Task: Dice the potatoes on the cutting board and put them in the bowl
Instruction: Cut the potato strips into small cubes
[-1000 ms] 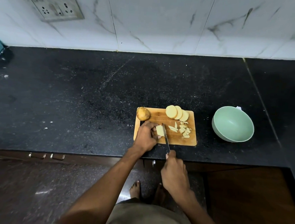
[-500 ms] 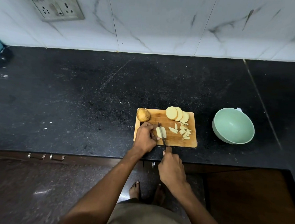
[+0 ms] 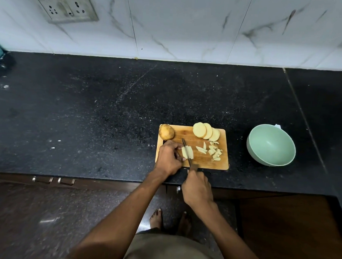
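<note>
Fingers [image 3: 176, 148] of the left hand [image 3: 169, 158] curled down onto a pale slab of potato [image 3: 187, 152], pinning it flat on the wooden cutting board [image 3: 221, 163]. Wrapped around the knife handle, the right hand [image 3: 198, 188] laid the thin steel blade [image 3: 186, 150] across that slab; how deep it had cut was hard to tell. Round, smooth slices [image 3: 205, 131] overlapped at the board's far edge, with small pale strips and cubes [image 3: 212, 150] scattered nearer. 1 whole, brown-skinned potato [image 3: 166, 132] sat at the far left corner. Well apart to the right, a smooth mint-green bowl [image 3: 271, 144] stood on the black speckled stone counter [image 3: 88, 116].
</note>
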